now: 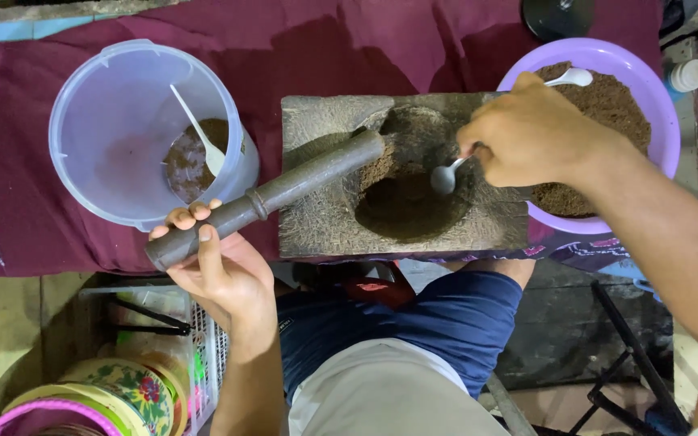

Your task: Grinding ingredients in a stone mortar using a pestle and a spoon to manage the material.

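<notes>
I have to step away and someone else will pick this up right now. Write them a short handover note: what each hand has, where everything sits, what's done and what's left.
Left hand: gripping the dark pestle by its lower end; its tip rests on the rim of the stone mortar.
Right hand: holding a metal spoon, bowl down in the mortar's hollow.
Things: brown powder lies in the hollow; the purple bowl on the right is heaped with similar powder and has a white spoon; the clear tub on the left has a little powder and a white plastic spoon.
Done: powder looks ground.
Left: probably scooping out the mortar.
</notes>
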